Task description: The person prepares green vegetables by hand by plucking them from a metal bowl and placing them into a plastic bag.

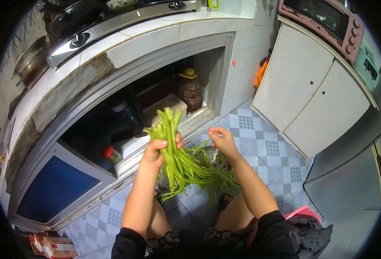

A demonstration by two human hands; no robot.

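A thick bunch of long green vegetable stalks is in my left hand, whose fingers and thumb wrap around it. The pale cut ends point up and away, and the thin leafy ends hang down to the right. My right hand is to the right of the bunch, its thumb and fingertips pinched together. I make out nothing between those fingertips; a thin leaf tip is close below them. Beneath the hanging leaves, a round metal basin on the floor is partly hidden, with some greens in it.
An open cupboard under the tiled gas-stove counter holds a yellow-capped bottle and a red-lidded jar. At the right stand a white cabinet with a pink oven, and a pink bin with a black bag.
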